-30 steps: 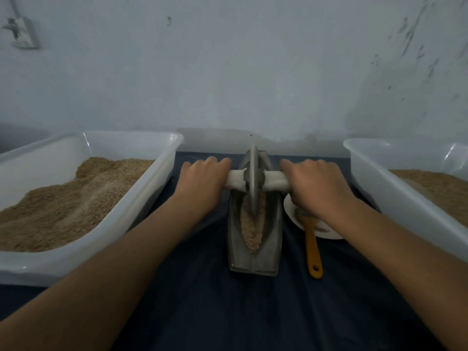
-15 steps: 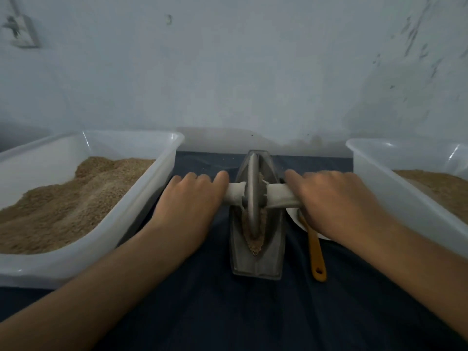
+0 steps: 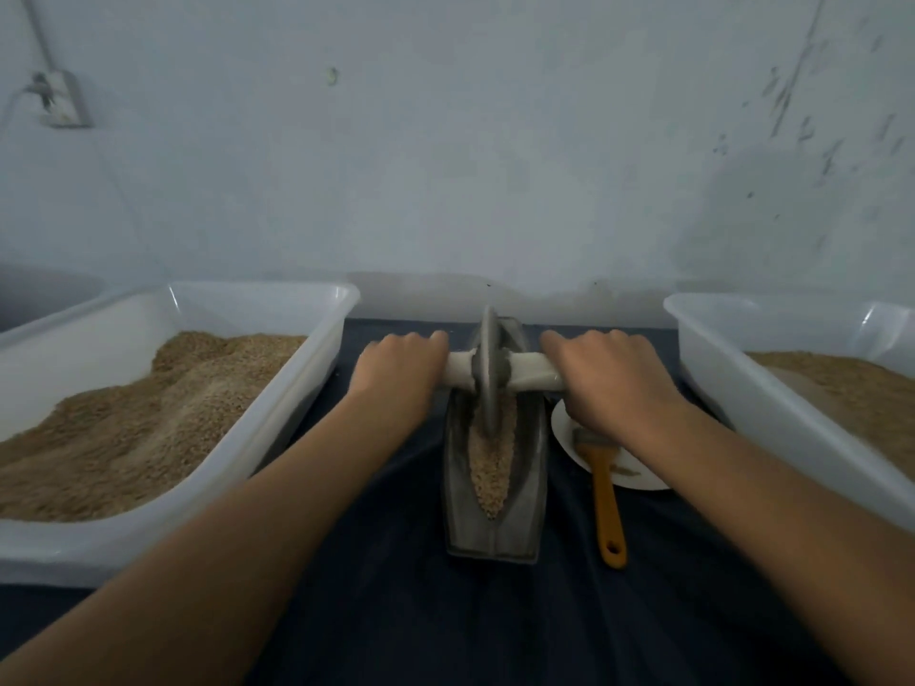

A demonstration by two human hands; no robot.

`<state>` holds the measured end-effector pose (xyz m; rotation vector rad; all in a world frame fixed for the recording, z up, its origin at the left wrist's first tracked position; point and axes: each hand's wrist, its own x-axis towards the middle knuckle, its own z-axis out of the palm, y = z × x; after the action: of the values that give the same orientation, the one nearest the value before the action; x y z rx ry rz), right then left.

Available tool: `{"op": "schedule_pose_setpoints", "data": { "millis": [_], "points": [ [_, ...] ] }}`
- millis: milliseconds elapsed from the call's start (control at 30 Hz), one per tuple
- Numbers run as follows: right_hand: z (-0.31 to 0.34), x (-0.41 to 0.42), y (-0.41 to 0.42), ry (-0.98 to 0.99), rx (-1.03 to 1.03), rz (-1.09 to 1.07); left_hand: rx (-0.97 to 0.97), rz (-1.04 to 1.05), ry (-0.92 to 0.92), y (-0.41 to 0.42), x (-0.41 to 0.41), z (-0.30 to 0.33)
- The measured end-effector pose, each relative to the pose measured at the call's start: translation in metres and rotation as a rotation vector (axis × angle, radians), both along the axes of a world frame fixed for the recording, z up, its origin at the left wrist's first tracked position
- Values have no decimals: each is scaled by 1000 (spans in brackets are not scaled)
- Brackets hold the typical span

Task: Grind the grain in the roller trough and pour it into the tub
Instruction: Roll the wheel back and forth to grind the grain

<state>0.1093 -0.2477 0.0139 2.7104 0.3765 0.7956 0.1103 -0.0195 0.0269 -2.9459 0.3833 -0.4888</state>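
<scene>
Hands, left (image 3: pixel 398 371) and right (image 3: pixel 611 376), gripping pale axle handle (image 3: pixel 532 376) of grey metal roller wheel (image 3: pixel 489 371) over tan grain (image 3: pixel 490 460) in boat-shaped metal trough (image 3: pixel 532 487), frame centre.

Grain-grinding workroom, scuffed wall (image 3: pixel 445 165), grain tubs (image 3: pixel 277 388)

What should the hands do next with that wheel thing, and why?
Probably pull the wheel back toward the body along the trough. The left hand and right hand grip its handle at the far end, and the grain lying nearer looks coarse, so it likely needs more rolling.
</scene>
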Motion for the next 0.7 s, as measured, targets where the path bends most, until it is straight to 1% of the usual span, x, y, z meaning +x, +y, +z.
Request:
{"op": "schedule_pose_setpoints", "data": {
  "millis": [67, 133, 200, 267, 367, 467, 533, 633, 700],
  "points": [
    [2, -22, 0, -25, -100, 55, 19, 5, 11, 11, -21, -6],
    [2, -38, -2, -26, -130, 82, 69, 4, -29, 15, -39, -8],
    [-1, -43, -5, -6, -106, 81, 47, -6, -39, 15, -46, -10],
    [-1, -38, -5, 13, -100, 42, 12, -15, -9, 13, -38, -9],
    [3, -9, -1, 37, -50, 2, -35, 3, 45, 5, -6, -3],
    [11, 22, 4, 78, -15, -73, -80, 45, 21, -9, 21, 1],
    [14, 34, 7, 81, -4, -96, -103, 62, 36, -14, 29, 4],
    [16, 22, 11, 41, -33, -66, -99, 70, 84, -8, 20, 3],
    [11, 1, 10, 18, -39, -37, -35, 42, 42, -1, 2, -1]
  ]
}}
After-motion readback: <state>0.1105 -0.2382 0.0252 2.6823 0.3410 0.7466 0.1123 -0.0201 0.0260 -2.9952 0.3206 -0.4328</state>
